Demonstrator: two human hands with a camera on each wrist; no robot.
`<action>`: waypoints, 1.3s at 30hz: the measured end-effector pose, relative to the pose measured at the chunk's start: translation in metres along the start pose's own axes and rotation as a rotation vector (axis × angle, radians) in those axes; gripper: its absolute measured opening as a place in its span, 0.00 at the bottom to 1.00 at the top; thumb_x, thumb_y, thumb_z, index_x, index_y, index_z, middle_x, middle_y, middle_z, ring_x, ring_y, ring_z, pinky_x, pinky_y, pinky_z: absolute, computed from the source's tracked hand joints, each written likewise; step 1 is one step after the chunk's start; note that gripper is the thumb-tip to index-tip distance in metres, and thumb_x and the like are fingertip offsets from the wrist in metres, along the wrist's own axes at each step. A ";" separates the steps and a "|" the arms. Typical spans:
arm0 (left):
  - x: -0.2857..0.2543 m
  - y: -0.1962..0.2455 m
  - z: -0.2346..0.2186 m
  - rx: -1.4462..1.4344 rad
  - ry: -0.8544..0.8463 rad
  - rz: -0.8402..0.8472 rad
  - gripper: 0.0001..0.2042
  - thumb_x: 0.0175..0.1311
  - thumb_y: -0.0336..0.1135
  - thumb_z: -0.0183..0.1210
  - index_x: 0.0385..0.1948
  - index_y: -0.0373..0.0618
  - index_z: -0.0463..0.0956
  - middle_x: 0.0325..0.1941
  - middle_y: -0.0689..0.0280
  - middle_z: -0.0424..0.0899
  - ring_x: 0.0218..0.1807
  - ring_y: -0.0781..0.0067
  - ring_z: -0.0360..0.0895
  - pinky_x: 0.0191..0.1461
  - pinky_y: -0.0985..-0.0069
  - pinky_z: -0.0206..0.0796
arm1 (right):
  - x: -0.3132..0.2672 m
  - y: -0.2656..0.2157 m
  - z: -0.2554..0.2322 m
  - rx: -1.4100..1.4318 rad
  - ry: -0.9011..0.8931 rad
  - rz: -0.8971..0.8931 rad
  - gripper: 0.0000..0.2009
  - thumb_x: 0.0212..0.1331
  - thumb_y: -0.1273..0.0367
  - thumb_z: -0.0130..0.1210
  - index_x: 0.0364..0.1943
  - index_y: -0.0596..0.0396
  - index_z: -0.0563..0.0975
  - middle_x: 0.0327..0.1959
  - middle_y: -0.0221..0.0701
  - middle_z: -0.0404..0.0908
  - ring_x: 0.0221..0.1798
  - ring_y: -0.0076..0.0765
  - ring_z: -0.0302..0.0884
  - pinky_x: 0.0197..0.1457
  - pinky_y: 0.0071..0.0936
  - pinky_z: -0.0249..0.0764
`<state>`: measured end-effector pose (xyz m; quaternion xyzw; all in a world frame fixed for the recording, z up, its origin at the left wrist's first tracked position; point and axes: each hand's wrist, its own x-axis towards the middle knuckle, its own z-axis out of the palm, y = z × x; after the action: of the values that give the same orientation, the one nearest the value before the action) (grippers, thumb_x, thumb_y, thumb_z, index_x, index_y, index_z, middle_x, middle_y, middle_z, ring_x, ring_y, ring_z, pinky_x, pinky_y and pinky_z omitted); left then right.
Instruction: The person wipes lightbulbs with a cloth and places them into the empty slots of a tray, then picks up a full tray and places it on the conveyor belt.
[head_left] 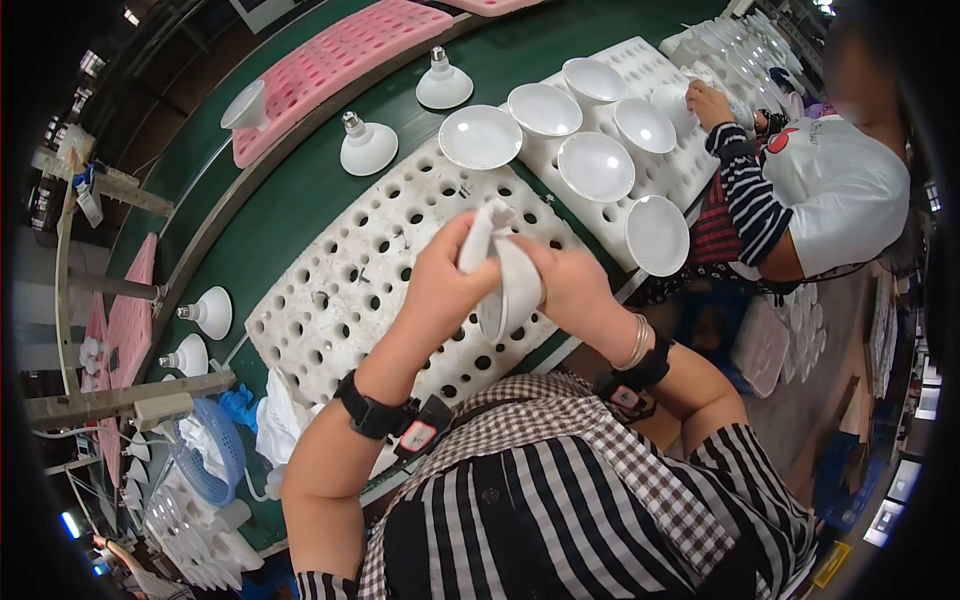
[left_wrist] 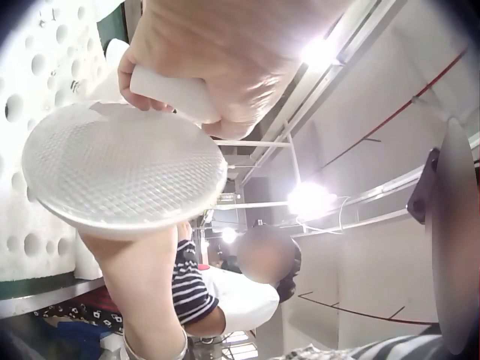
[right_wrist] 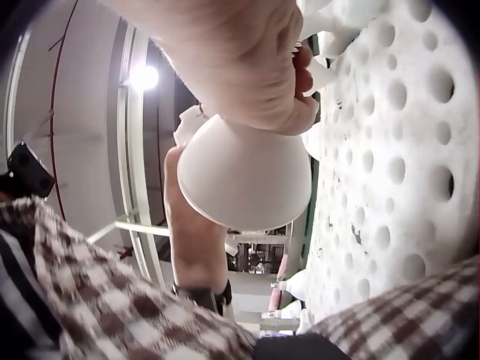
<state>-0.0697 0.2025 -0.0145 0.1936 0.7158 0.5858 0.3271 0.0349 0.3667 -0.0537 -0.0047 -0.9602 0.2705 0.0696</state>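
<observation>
Both hands meet over the perforated white foam board, around one white reflector bulb [head_left: 496, 318]. My right hand [head_left: 578, 292] grips it at the narrow neck; in the right wrist view the smooth cone [right_wrist: 244, 176] flares out below that hand [right_wrist: 240, 75]. The bulb's textured round lens [left_wrist: 124, 172] faces the left wrist camera. A white cloth [head_left: 485, 232] is bunched in my left hand [head_left: 440, 285], held against the bulb. In the left wrist view, the cloth [left_wrist: 172, 94] lies under the curled fingers at the lens rim.
The holed foam board [head_left: 330, 270] lies before me on a green conveyor [head_left: 240, 210]. Several white bulbs [head_left: 597, 167] sit lens-up on a second board at right, where another person works. More bulbs [head_left: 368, 148] stand on the belt. Pink foam trays [head_left: 340, 70] and a blue basket [head_left: 215, 450] flank it.
</observation>
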 end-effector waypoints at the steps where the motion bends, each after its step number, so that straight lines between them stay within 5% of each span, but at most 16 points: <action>1: 0.004 0.002 0.000 -0.013 0.080 -0.061 0.26 0.52 0.30 0.56 0.57 0.39 0.68 0.50 0.62 0.78 0.50 0.73 0.76 0.55 0.75 0.67 | -0.001 -0.003 -0.001 -0.002 0.000 -0.001 0.29 0.44 0.72 0.63 0.56 0.50 0.69 0.34 0.38 0.82 0.34 0.50 0.80 0.35 0.39 0.74; 7: 0.005 -0.010 -0.018 -0.166 0.201 -0.034 0.22 0.65 0.37 0.54 0.59 0.38 0.67 0.43 0.66 0.78 0.41 0.80 0.74 0.42 0.83 0.66 | 0.007 -0.011 -0.016 0.138 0.048 0.068 0.28 0.45 0.72 0.62 0.55 0.49 0.69 0.33 0.39 0.82 0.35 0.49 0.80 0.36 0.41 0.74; 9: -0.004 -0.018 -0.023 0.316 0.374 0.419 0.23 0.59 0.34 0.60 0.57 0.43 0.71 0.57 0.56 0.75 0.52 0.65 0.73 0.54 0.71 0.65 | 0.007 -0.009 -0.013 0.131 0.048 0.114 0.28 0.44 0.72 0.63 0.55 0.49 0.69 0.33 0.39 0.82 0.35 0.50 0.80 0.36 0.41 0.74; 10: -0.012 -0.018 -0.019 0.315 0.371 0.422 0.23 0.59 0.34 0.60 0.57 0.43 0.71 0.57 0.56 0.75 0.52 0.65 0.73 0.54 0.71 0.65 | 0.007 -0.007 -0.011 0.127 0.034 0.151 0.29 0.44 0.72 0.63 0.56 0.49 0.69 0.32 0.40 0.81 0.35 0.51 0.80 0.36 0.41 0.74; 12: -0.032 0.001 -0.005 0.876 0.185 0.926 0.25 0.54 0.36 0.63 0.57 0.47 0.72 0.62 0.56 0.71 0.57 0.58 0.69 0.57 0.63 0.61 | 0.007 -0.005 -0.008 0.151 0.048 0.147 0.29 0.44 0.73 0.62 0.56 0.49 0.69 0.32 0.40 0.81 0.35 0.51 0.80 0.36 0.42 0.74; 15: -0.039 0.011 0.007 1.026 0.008 0.877 0.21 0.53 0.36 0.62 0.52 0.51 0.77 0.62 0.65 0.73 0.57 0.57 0.68 0.58 0.61 0.61 | 0.005 0.003 0.004 0.172 0.064 0.116 0.30 0.42 0.73 0.63 0.56 0.49 0.69 0.31 0.41 0.81 0.35 0.52 0.79 0.36 0.42 0.74; 19: -0.011 0.011 0.003 0.860 0.118 0.753 0.16 0.57 0.35 0.60 0.49 0.49 0.79 0.60 0.64 0.75 0.54 0.57 0.69 0.57 0.63 0.61 | 0.008 0.007 -0.003 0.147 0.052 0.025 0.33 0.38 0.75 0.65 0.57 0.51 0.70 0.32 0.41 0.81 0.35 0.53 0.79 0.36 0.42 0.74; 21: 0.002 0.016 0.006 0.539 0.046 0.619 0.13 0.66 0.34 0.51 0.48 0.45 0.79 0.61 0.61 0.74 0.53 0.55 0.69 0.62 0.64 0.58 | 0.010 0.013 -0.002 0.213 0.082 -0.013 0.36 0.35 0.75 0.67 0.58 0.50 0.70 0.32 0.40 0.81 0.34 0.52 0.79 0.36 0.42 0.73; 23: 0.017 0.004 -0.002 0.566 0.120 0.671 0.14 0.70 0.37 0.47 0.47 0.42 0.79 0.54 0.61 0.79 0.47 0.63 0.72 0.58 0.69 0.62 | 0.008 0.007 -0.004 0.171 0.151 -0.121 0.36 0.36 0.74 0.66 0.58 0.48 0.70 0.30 0.39 0.81 0.33 0.51 0.79 0.35 0.42 0.73; 25: 0.035 -0.026 -0.023 0.073 0.006 0.026 0.13 0.68 0.38 0.50 0.43 0.41 0.80 0.39 0.68 0.81 0.39 0.74 0.73 0.43 0.75 0.66 | 0.009 -0.001 -0.018 0.178 0.127 -0.126 0.36 0.36 0.74 0.66 0.59 0.47 0.71 0.30 0.37 0.81 0.33 0.49 0.79 0.35 0.40 0.73; 26: 0.036 -0.034 -0.025 0.080 0.002 0.034 0.13 0.68 0.38 0.50 0.43 0.41 0.80 0.39 0.68 0.81 0.39 0.74 0.73 0.43 0.75 0.66 | 0.012 0.000 -0.021 0.203 0.193 -0.134 0.36 0.36 0.75 0.66 0.59 0.47 0.70 0.30 0.36 0.81 0.33 0.49 0.79 0.35 0.38 0.74; 28: 0.023 -0.050 -0.021 0.202 -0.116 -0.286 0.16 0.69 0.41 0.48 0.44 0.40 0.80 0.33 0.73 0.78 0.33 0.82 0.72 0.37 0.79 0.65 | 0.015 0.006 -0.030 0.182 0.276 -0.126 0.37 0.37 0.75 0.65 0.61 0.48 0.69 0.32 0.36 0.81 0.33 0.47 0.79 0.37 0.36 0.74; 33: 0.003 -0.058 -0.024 -0.077 -0.048 -0.353 0.17 0.68 0.43 0.50 0.48 0.42 0.78 0.34 0.70 0.79 0.31 0.82 0.71 0.34 0.80 0.65 | 0.018 0.011 -0.031 0.157 0.360 -0.147 0.39 0.35 0.75 0.66 0.61 0.50 0.68 0.35 0.37 0.81 0.36 0.46 0.79 0.38 0.36 0.74; 36: -0.003 -0.054 -0.025 -0.139 0.157 -0.323 0.17 0.68 0.42 0.52 0.51 0.43 0.77 0.36 0.70 0.80 0.34 0.84 0.72 0.35 0.80 0.65 | 0.019 0.011 -0.026 0.136 0.331 -0.109 0.38 0.35 0.76 0.66 0.61 0.49 0.69 0.35 0.37 0.81 0.36 0.46 0.80 0.39 0.37 0.74; 38: -0.008 -0.045 -0.018 -0.074 0.365 0.061 0.16 0.63 0.38 0.57 0.51 0.44 0.77 0.43 0.65 0.81 0.41 0.75 0.75 0.42 0.76 0.67 | 0.021 0.009 -0.022 0.251 0.324 -0.052 0.36 0.38 0.76 0.66 0.60 0.49 0.70 0.37 0.37 0.82 0.38 0.47 0.80 0.40 0.35 0.75; 39: -0.012 -0.032 -0.014 -0.074 0.369 0.062 0.16 0.63 0.38 0.57 0.51 0.44 0.77 0.43 0.65 0.81 0.41 0.75 0.75 0.42 0.76 0.67 | 0.022 0.008 -0.020 0.252 0.323 -0.056 0.36 0.38 0.76 0.66 0.60 0.49 0.70 0.37 0.37 0.82 0.38 0.47 0.80 0.40 0.35 0.75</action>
<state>-0.0676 0.1771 -0.0415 0.0927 0.7354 0.6470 0.1788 0.0160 0.3852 -0.0385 -0.0126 -0.8948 0.3823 0.2302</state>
